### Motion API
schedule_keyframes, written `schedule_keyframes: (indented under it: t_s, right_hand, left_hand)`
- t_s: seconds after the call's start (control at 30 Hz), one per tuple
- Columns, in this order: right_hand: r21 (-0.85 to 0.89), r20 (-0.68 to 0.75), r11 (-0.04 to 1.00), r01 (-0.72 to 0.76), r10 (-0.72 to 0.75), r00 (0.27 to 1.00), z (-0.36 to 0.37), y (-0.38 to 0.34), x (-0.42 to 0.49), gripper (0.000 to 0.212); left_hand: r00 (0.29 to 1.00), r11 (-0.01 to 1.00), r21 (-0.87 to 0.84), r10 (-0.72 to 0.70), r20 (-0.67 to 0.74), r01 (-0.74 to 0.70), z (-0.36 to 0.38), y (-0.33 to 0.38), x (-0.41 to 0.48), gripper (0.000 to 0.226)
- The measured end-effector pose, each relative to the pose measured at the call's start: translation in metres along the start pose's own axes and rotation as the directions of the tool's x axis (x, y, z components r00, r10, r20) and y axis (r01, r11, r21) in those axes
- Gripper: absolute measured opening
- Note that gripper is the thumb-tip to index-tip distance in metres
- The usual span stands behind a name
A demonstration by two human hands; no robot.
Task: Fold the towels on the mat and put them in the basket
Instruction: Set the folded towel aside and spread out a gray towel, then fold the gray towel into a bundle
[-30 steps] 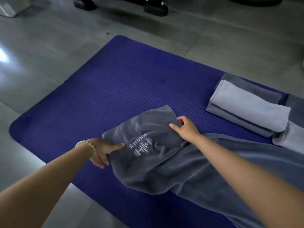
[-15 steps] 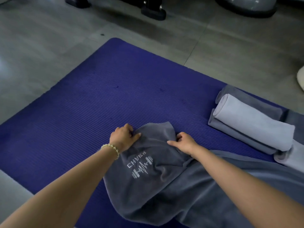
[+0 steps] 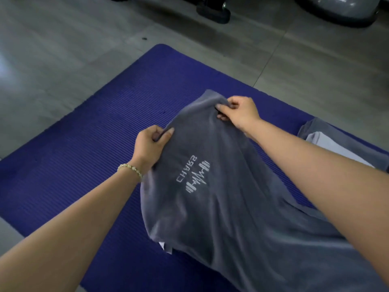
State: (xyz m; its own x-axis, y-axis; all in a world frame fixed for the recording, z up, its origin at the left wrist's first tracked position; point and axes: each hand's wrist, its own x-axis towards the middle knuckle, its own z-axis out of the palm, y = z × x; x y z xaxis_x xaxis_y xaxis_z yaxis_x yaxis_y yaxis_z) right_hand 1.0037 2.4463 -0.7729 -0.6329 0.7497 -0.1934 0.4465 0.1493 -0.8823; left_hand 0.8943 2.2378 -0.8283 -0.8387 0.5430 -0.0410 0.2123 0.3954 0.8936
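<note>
The dark grey towel (image 3: pixel 210 197) is looking soft, limp & light, prob. terry w/ fair grip, so it's sagging wherever unsupported; best hold is the far-edge corners. Left hand (image 3: pixel 149 146) is pinching one end of that edge, right hand (image 3: pixel 240 112) the other, holding it raised over the blue mat (image 3: pixel 84 154), rest trailing toward the person. White logo (image 3: pixel 194 175) is showing upside down; folded towels (image 3: pixel 328 142) are lying at right.
</note>
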Motion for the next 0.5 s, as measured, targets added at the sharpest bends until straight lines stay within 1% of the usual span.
schedule_keyframes:
  t_s: [0.03,0.07,0.1,0.13,0.17,0.2,0.23,0.27,0.33,0.4,0.43,0.47,0.5]
  right_hand:
    - [0.024,0.013,1.000,0.006,-0.007,1.000,0.008,-0.005,0.006,0.009]
    - [0.040,0.042,0.999,-0.009,0.008,0.999,0.015,-0.007,0.009,0.009]
    - [0.038,0.079,0.999,-0.039,0.036,0.996,0.021,-0.005,0.010,0.023]
    - [0.020,0.122,0.998,-0.061,0.059,0.991,0.024,-0.001,0.007,0.039]
    - [-0.007,0.153,0.997,-0.077,0.077,0.985,0.027,0.005,0.002,0.052]
    - [-0.022,0.169,0.996,-0.087,0.089,0.981,0.029,0.012,-0.004,0.061]
    - [-0.028,0.169,0.996,-0.089,0.092,0.981,0.030,0.019,-0.012,0.065]
    - [-0.034,0.155,0.996,-0.081,0.085,0.984,0.033,0.030,-0.021,0.063]
    - [-0.058,0.149,0.997,-0.051,0.059,0.987,0.042,0.050,-0.044,0.049]
    - [-0.091,0.192,0.996,-0.025,0.043,0.980,0.054,0.072,-0.073,0.035]
    - [-0.114,0.220,0.993,-0.013,0.038,0.975,0.058,0.083,-0.085,0.030]
    - [-0.134,0.246,0.991,-0.001,0.034,0.969,0.061,0.092,-0.095,0.026]
    - [-0.150,0.268,0.989,0.004,0.037,0.963,0.063,0.100,-0.102,0.024]
  left_hand:
    - [0.998,0.998,-0.043,-0.049,-0.025,0.048,-0.004,0.002,0.004,0.031]
    - [0.994,0.992,-0.081,-0.104,-0.031,0.101,-0.008,0.001,0.005,0.026]
    - [0.986,0.982,-0.101,-0.164,-0.011,0.162,-0.012,-0.002,0.004,0.022]
    - [0.972,0.968,-0.092,-0.230,0.039,0.232,-0.017,-0.008,0.000,0.022]
    - [0.950,0.953,-0.050,-0.292,0.109,0.298,-0.021,-0.016,-0.006,0.023]
    - [0.920,0.937,0.023,-0.347,0.182,0.349,-0.025,-0.027,-0.011,0.026]
    - [0.885,0.917,0.106,-0.400,0.239,0.385,-0.029,-0.038,-0.016,0.031]
    - [0.852,0.896,0.174,-0.443,0.278,0.409,-0.035,-0.047,-0.022,0.034]
    - [0.783,0.874,0.228,-0.486,0.387,0.429,-0.049,-0.055,-0.033,0.033]
    - [0.668,0.879,0.252,-0.473,0.575,0.405,-0.063,-0.058,-0.046,0.029]
    - [0.621,0.896,0.263,-0.439,0.649,0.359,-0.068,-0.058,-0.052,0.027]
    - [0.617,0.916,0.244,-0.396,0.680,0.319,-0.071,-0.058,-0.057,0.027]
    - [0.662,0.935,0.183,-0.345,0.665,0.303,-0.073,-0.057,-0.061,0.028]
